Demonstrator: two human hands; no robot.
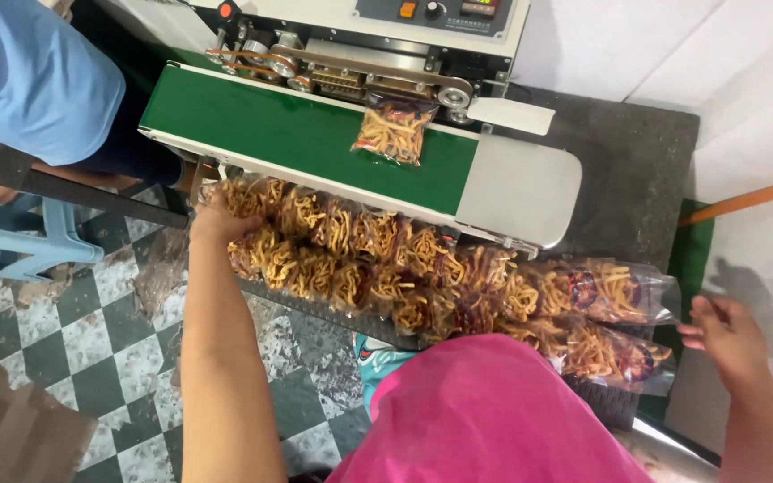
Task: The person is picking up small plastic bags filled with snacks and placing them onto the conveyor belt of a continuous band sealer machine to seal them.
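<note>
A long row of clear snack bags filled with orange fried sticks lies in front of a sealing machine. My left hand presses against the left end of the row, gripping the outer bags there. My right hand hovers just past the right end of the row, fingers apart, close to the last bags but not touching them. One more snack bag lies on the green conveyor belt, its top under the sealer rollers.
The sealer's control box sits at the top. A person in a light blue shirt stands at the upper left beside a blue plastic stool. Checkered floor tiles lie below left. My pink clothing fills the bottom middle.
</note>
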